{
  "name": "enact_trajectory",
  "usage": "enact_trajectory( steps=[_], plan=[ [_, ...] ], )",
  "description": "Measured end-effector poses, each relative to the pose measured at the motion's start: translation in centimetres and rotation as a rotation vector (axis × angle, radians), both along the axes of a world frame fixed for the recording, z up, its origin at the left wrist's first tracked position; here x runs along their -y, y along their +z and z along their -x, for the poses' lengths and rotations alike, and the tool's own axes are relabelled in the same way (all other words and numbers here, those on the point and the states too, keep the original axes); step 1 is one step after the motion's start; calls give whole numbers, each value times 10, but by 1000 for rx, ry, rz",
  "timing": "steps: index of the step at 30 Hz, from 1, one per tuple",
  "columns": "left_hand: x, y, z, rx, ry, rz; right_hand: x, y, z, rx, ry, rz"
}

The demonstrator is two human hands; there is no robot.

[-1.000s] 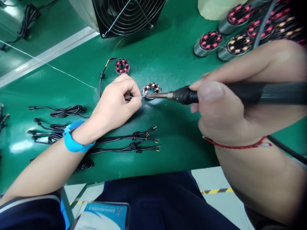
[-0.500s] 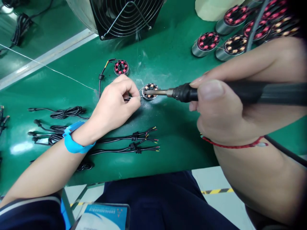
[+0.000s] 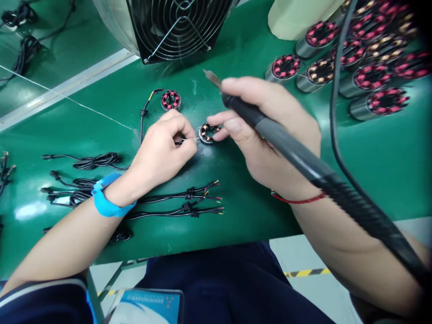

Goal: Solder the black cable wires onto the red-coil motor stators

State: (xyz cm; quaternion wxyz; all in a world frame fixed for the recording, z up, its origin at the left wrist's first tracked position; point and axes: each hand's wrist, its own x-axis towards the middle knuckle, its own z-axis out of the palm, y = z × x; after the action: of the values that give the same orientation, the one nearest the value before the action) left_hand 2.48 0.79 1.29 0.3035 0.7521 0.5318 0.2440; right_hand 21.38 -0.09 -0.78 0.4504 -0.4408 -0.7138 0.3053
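My left hand [image 3: 165,146] is closed in a pinch, with a dark cable end [image 3: 179,141] and thin wires at its fingertips. Just to the right of it sits a small round motor stator [image 3: 205,136] with copper windings. In my right hand [image 3: 273,135] is a black soldering iron [image 3: 290,148], its tip [image 3: 212,77] pointing up and left, away from the stator. Two fingers of that hand reach to the stator's right edge and appear to touch it. A stator with red windings [image 3: 170,100], wired to a black cable, lies behind my left hand.
At the back stands a fan with a wire guard [image 3: 182,27]. Several metal cylinders with red or copper windings [image 3: 313,76] crowd the right, crossed by a hanging grey cord [image 3: 334,112]. Coiled black cables [image 3: 97,160] and stripped cable ends [image 3: 191,193] lie nearer me. Solder wire [image 3: 84,104] stretches in from the left.
The soldering iron's tip has left the stator and swung up and to the left. My right fingers have come to the stator's edge. My left hand has stayed in place.
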Motion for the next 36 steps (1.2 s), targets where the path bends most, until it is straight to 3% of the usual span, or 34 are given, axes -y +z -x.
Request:
enact_trajectory(
  steps=[9, 13, 24, 27, 31, 36],
  plan=[
    [-1, -2, 3, -9, 0, -30, -6, -11, 11, 274, 55, -88],
    [-1, 0, 7, -12, 13, -9, -6, -10, 12, 237, 64, -146],
    [-2, -2, 6, 29, -28, -7, -7, -12, 11, 204, 71, -84],
    [-4, -1, 14, 42, -19, 87, -8, -14, 9, 173, 77, -74],
    [-8, 6, 21, -5, 1, 325, -9, -17, 11, 173, 119, -60],
    [-11, 14, 18, 199, 208, 526, -9, -17, 16, 215, 132, -60]
  ],
)
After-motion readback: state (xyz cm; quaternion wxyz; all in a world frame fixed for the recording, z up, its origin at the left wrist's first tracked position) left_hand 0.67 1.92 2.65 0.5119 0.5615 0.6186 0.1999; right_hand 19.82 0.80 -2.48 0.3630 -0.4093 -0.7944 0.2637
